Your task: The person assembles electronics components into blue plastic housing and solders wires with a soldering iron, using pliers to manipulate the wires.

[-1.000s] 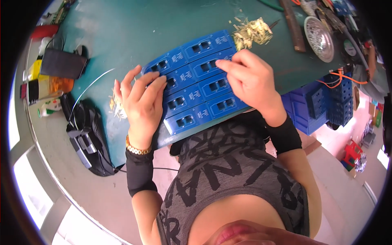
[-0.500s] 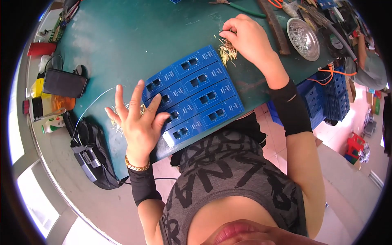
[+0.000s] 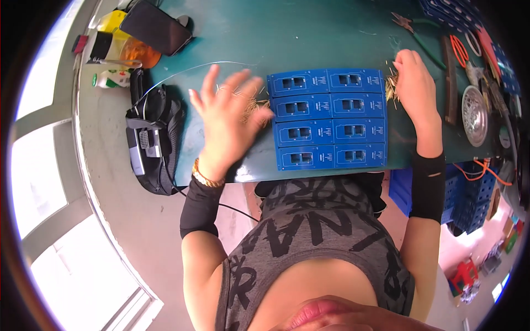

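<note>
A blue circuit board panel (image 3: 330, 118) lies flat on the green table, divided into several boards with square dark cutouts. My left hand (image 3: 227, 121) is just left of the panel with its fingers spread, somewhat blurred, and nothing shows in it. Partly under those fingers is a loose heap of thin gold-coloured pins (image 3: 253, 112). My right hand (image 3: 414, 83) is at the panel's right side, fingers pinched together beside a second heap of gold-coloured pins (image 3: 391, 92). Whatever the pinch holds is too small or hidden to make out.
At the left are a black strap with a grey device (image 3: 144, 144), a phone (image 3: 155, 26) and bottles. To the right lie pliers (image 3: 418, 38), a dark bar (image 3: 450, 83) and a metal dish (image 3: 475, 116) of small clear parts. Blue crates (image 3: 469, 198) stand below the table's right edge.
The whole view has turned, so the panel now appears straight. My left hand has come off the panel's left part to beside it. My right hand stays pinched by the right pin heap.
</note>
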Demonstrator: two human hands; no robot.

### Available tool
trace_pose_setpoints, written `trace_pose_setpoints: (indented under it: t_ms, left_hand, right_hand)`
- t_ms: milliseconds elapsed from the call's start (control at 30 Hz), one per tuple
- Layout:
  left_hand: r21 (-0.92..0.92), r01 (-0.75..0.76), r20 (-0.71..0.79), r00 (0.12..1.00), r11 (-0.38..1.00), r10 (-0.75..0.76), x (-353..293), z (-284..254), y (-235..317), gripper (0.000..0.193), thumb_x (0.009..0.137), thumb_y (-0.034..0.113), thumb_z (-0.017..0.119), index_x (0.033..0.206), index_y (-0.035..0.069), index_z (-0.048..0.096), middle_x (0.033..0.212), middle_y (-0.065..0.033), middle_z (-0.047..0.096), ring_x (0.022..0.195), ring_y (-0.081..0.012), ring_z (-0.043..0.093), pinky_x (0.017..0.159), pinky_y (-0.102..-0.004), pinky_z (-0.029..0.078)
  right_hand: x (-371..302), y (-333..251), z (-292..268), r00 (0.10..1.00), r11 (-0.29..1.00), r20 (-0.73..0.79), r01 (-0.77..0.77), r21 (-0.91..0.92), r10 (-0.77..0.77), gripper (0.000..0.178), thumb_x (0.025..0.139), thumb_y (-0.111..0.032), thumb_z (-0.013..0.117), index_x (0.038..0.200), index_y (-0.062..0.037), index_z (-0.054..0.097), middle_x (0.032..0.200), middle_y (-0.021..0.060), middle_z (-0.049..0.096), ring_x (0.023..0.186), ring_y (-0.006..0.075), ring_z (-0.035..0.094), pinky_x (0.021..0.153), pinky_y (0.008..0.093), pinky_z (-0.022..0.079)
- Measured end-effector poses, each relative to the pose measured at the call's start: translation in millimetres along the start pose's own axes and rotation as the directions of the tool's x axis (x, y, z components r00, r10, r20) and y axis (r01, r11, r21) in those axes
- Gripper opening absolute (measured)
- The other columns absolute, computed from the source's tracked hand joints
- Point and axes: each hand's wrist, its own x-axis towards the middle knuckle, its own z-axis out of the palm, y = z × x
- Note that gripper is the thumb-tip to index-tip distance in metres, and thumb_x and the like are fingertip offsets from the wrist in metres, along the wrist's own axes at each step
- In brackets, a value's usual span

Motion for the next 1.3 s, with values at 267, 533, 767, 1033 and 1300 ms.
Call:
trace_pose_setpoints:
  t_ms: [267, 533, 767, 1033, 1300]
  left_hand:
    - [-0.086, 0.288, 0.054, 0.957, 0.954, -0.284, 12.7, 10.4, -63.5, 0.011, 0.085, 0.018, 0.07, 0.095, 0.012, 0.07, 0.112, -0.0051, 0.059, 0.115, -0.0327, 0.049, 0.1, -0.0652, 0.029]
    - [0.055, 0.277, 0.012, 0.961, 0.959, -0.278, 0.5, 23.0, -58.7, 0.008, 0.087, 0.01, 0.064, 0.094, 0.007, 0.06, 0.099, -0.0118, 0.057, 0.107, -0.0367, 0.051, 0.092, -0.0531, 0.038]
    - [-0.222, 0.284, 0.003, 0.957, 0.933, -0.291, 2.9, 14.9, -60.4, 0.013, 0.087, 0.011, 0.069, 0.098, 0.005, 0.064, 0.101, -0.0112, 0.062, 0.098, -0.0309, 0.055, 0.089, -0.0386, 0.043]
    - [-0.041, 0.201, 0.115, 0.974, 0.979, -0.196, -0.6, 11.0, -57.7, 0.01, 0.086, 0.011, 0.067, 0.094, 0.006, 0.062, 0.11, -0.0088, 0.057, 0.103, -0.0318, 0.051, 0.098, -0.0439, 0.034]
    - [-0.413, 0.196, -0.08, 0.965, 0.89, -0.249, -1.6, 15.6, -66.8, 0.006, 0.092, 0.007, 0.06, 0.095, 0.003, 0.057, 0.098, -0.0093, 0.06, 0.095, -0.0292, 0.055, 0.091, -0.037, 0.04]
  right_hand:
    - [-4.7, 5.1, -9.4, 0.981, 0.897, -0.189, 0.047, 0.439, 0.041, 0.011, 0.091, -0.001, 0.059, 0.099, -0.0037, 0.066, 0.091, 0.0085, 0.065, 0.08, 0.0239, 0.063, 0.072, 0.0305, 0.049]
    - [-22.6, -1.8, -16.9, 0.972, 0.826, -0.237, 0.132, 0.548, 0.002, 0.021, 0.085, 0.006, 0.061, 0.096, -0.0057, 0.074, 0.087, 0.0072, 0.065, 0.071, 0.0146, 0.061, 0.061, 0.0246, 0.045]
    - [-48.1, -47.2, -24.1, 0.98, 0.694, -0.166, 0.042, 0.719, 0.112, 0.015, 0.081, 0.005, 0.069, 0.093, -0.0045, 0.071, 0.084, 0.0031, 0.067, 0.066, 0.0067, 0.057, 0.052, 0.0201, 0.04]
    - [-48.6, -73.3, -22.0, 0.997, 0.689, -0.073, 0.057, 0.722, -0.006, 0.019, 0.081, 0.009, 0.066, 0.097, -0.0015, 0.069, 0.085, 0.0051, 0.065, 0.071, 0.0101, 0.058, 0.059, 0.0227, 0.044]
    - [-45.7, -80.6, -21.7, 0.986, 0.675, 0.113, -0.167, 0.719, 0.123, 0.023, 0.078, 0.003, 0.071, 0.086, -0.0047, 0.052, 0.075, 0.0021, 0.064, 0.058, 0.0078, 0.054, 0.053, 0.0257, 0.045]
